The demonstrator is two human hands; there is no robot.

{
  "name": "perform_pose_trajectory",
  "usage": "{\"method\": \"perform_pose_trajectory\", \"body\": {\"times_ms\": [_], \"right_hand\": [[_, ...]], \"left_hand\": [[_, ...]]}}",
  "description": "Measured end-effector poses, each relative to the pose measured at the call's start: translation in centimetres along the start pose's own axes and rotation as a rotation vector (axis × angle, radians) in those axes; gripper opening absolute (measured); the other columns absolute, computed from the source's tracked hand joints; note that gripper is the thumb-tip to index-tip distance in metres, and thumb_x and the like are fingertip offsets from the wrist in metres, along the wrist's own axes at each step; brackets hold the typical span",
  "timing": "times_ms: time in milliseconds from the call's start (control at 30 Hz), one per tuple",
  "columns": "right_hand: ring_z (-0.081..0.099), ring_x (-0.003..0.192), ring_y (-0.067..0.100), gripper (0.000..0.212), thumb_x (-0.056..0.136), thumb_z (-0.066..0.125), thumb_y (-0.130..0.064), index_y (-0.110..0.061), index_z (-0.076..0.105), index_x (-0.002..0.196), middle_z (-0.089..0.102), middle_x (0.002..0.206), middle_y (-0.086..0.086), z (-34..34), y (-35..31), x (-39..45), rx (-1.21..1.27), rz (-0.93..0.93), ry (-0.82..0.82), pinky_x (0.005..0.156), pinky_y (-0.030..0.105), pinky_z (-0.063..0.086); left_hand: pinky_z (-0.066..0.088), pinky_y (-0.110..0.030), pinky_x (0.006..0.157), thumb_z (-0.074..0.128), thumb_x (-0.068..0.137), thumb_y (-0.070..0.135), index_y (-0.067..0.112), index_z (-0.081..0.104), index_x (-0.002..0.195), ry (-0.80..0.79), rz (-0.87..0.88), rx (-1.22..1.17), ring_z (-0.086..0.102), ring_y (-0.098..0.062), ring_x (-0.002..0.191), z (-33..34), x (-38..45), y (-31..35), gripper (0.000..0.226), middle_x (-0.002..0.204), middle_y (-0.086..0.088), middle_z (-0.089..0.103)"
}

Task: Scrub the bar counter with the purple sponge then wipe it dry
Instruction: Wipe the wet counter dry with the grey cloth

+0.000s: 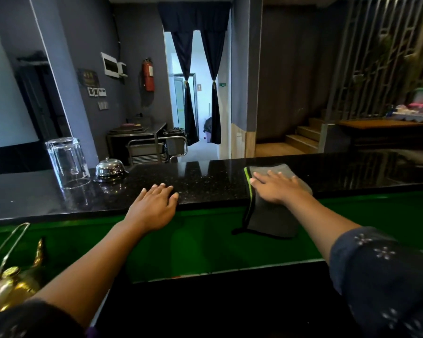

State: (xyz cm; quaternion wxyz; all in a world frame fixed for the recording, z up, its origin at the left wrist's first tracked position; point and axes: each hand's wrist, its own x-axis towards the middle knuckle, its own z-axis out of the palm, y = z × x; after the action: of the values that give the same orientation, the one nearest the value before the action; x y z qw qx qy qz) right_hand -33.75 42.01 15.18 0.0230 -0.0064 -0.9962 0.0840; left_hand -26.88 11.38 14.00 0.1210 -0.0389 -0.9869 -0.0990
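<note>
The black speckled bar counter (205,181) runs across the view. My right hand (277,187) lies flat, fingers straight, on a grey cloth with a green edge (270,215); the cloth's lower half hangs over the counter's near edge. My left hand (154,203) rests on the near edge of the counter, fingers extended and holding nothing. No purple sponge is in view, apart from a small purple patch at the bottom edge that I cannot identify.
An upturned clear glass (67,163) and a chrome call bell (109,168) stand on the counter to the left. A golden ornament (9,279) sits at the lower left. A green panel (193,242) lies below the counter's edge.
</note>
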Motion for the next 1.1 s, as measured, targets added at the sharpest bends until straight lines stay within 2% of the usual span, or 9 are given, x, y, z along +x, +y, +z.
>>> {"method": "perform_pose_trajectory", "body": {"times_ms": [100,200,333,500,700,833,933,1100], "right_hand": [[0.006,0.145,0.031,0.064,0.087,0.006,-0.068,-0.045,0.013,0.147,0.007,0.16,0.005,0.4,-1.1,-1.0,0.0,-0.037,-0.002,0.11,0.057,-0.003],[0.002,0.145,0.028,0.063,0.087,0.005,-0.071,-0.049,0.01,0.145,0.005,0.16,0.001,0.7,-0.3,-1.8,0.015,-0.093,-0.017,0.11,0.056,-0.005],[-0.001,0.146,0.024,0.062,0.085,0.005,-0.073,-0.053,0.009,0.144,0.002,0.16,-0.004,1.1,1.3,-1.6,0.031,-0.161,-0.043,0.111,0.051,-0.007],[-0.002,0.146,0.025,0.063,0.086,0.006,-0.072,-0.051,0.009,0.145,0.001,0.16,-0.003,0.5,2.0,1.4,0.018,-0.17,-0.043,0.111,0.053,-0.006],[-0.001,0.145,0.033,0.063,0.091,0.012,-0.065,-0.039,0.01,0.149,0.001,0.16,0.008,-0.3,0.2,6.1,0.007,-0.133,-0.062,0.111,0.059,-0.006],[-0.002,0.144,0.038,0.066,0.092,0.014,-0.065,-0.034,0.011,0.151,0.0,0.159,0.013,-0.7,-0.7,6.2,0.002,-0.155,-0.082,0.111,0.061,-0.007],[-0.001,0.145,0.034,0.068,0.089,0.013,-0.069,-0.038,0.01,0.15,0.001,0.16,0.008,-0.6,0.8,4.9,0.002,-0.256,-0.1,0.111,0.058,-0.005],[0.003,0.145,0.022,0.071,0.078,0.005,-0.081,-0.053,0.008,0.143,0.003,0.16,-0.008,-0.3,7.6,3.9,0.016,-0.417,-0.084,0.111,0.052,-0.002]], "left_hand": [[0.004,-0.04,0.115,0.025,0.097,0.043,0.016,0.023,0.147,-0.058,0.069,0.013,0.012,-0.021,0.144,0.6,2.3,4.7,0.056,0.156,-0.008,0.018],[0.002,-0.042,0.115,0.026,0.096,0.042,0.014,0.019,0.147,-0.116,0.133,0.022,0.008,-0.024,0.144,1.4,5.4,9.3,0.059,0.157,-0.009,0.014],[0.001,-0.044,0.115,0.025,0.096,0.042,0.012,0.016,0.148,-0.126,0.1,-0.022,0.006,-0.025,0.144,2.0,8.9,12.5,0.061,0.157,-0.009,0.012],[-0.001,-0.043,0.114,0.017,0.094,0.048,0.018,0.01,0.149,-0.182,-0.018,-0.013,0.001,-0.022,0.144,4.8,9.7,12.4,0.063,0.158,-0.006,0.004],[0.0,-0.041,0.115,0.014,0.094,0.051,0.025,0.008,0.149,-0.197,-0.018,0.026,0.0,-0.019,0.144,5.3,10.6,11.8,0.061,0.158,-0.001,0.001],[0.003,-0.043,0.115,0.015,0.097,0.048,0.023,0.009,0.149,-0.216,-0.009,0.079,0.003,-0.02,0.144,4.6,10.2,12.3,0.058,0.158,-0.003,0.003],[0.003,-0.042,0.115,0.016,0.098,0.045,0.022,0.01,0.149,-0.217,-0.025,0.06,0.003,-0.02,0.144,4.1,9.7,12.7,0.056,0.158,-0.004,0.004],[0.001,-0.04,0.115,0.016,0.098,0.043,0.022,0.008,0.149,-0.227,-0.018,0.082,0.001,-0.019,0.144,4.0,9.3,12.7,0.056,0.158,-0.004,0.002]]}}
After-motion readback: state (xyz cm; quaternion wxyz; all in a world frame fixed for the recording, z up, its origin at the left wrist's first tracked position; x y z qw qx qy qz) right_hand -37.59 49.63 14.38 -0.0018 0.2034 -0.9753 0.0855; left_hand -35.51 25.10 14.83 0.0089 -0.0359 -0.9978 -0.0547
